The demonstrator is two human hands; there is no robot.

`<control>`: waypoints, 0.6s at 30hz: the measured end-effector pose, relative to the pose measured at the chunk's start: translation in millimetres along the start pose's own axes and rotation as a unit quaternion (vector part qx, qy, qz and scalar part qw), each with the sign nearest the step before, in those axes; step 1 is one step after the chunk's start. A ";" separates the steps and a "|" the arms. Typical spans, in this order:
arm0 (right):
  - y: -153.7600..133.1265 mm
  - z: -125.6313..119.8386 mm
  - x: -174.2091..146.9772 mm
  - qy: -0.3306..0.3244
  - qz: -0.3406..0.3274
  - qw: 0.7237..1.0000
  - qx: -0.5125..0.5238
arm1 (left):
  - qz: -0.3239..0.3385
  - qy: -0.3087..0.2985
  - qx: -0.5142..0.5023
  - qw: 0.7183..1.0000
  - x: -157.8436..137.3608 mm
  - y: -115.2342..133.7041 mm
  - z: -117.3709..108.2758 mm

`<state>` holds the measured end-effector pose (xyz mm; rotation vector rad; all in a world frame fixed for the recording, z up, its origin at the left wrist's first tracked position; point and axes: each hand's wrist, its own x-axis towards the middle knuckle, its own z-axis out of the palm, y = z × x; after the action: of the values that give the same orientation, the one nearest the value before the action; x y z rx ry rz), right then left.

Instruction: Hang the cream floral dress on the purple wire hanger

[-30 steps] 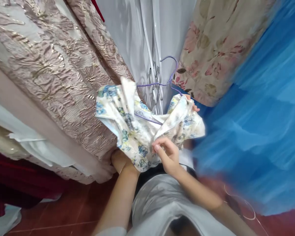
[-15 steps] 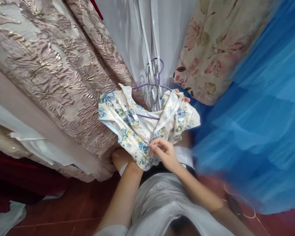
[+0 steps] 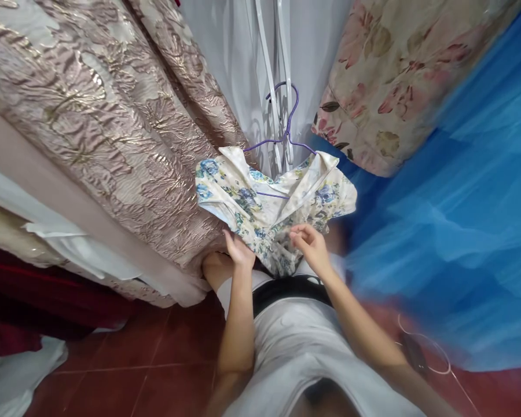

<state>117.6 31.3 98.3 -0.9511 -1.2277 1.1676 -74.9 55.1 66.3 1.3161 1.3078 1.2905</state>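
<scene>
A cream garment with blue flowers and a wide collar, its kind unclear, is spread on a purple clothes hanger in front of my lap. My right hand has thumb and fingers pinched together at the gathered cloth low on the front. Under the lower left edge lies my left hand, palm up. Its thumb is stretched out away from the cloth, while the garment covers the other fingertips. The hanger's hook points away from me, close to white straps.
Pink-gold brocade cloth hangs at left, with a white fabric behind the hanger. To the right are a floral cloth and blue layered fabric. A cable lies on the red tiled floor.
My left hand has come back from beneath the garment, where fingers showed at its right shoulder, to the lower left edge. My right hand and the garment have shifted slightly right in view.
</scene>
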 end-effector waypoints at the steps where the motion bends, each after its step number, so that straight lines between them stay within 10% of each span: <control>1: 6.0 0.9 2.5 -0.005 0.006 1.000 -0.018 | 0.018 0.043 -0.027 0.999 0.2 -3.5 -0.3; 6: 28.5 6.0 8.1 -0.047 0.028 0.985 -0.163 | 0.021 0.205 -0.130 0.970 -9.6 -28.1 18.4; 13: 38.5 -0.7 7.8 -0.066 0.052 0.960 -0.266 | 0.032 0.236 -0.180 0.954 -10.4 -48.5 44.7; 18: 41.4 -8.4 1.2 -0.071 0.068 0.978 -0.182 | 0.245 0.403 -0.030 0.881 -21.6 -35.2 29.3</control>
<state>120.2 40.6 57.1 -1.2566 -1.5459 1.1540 -48.1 39.5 26.3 1.1280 1.4838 2.3916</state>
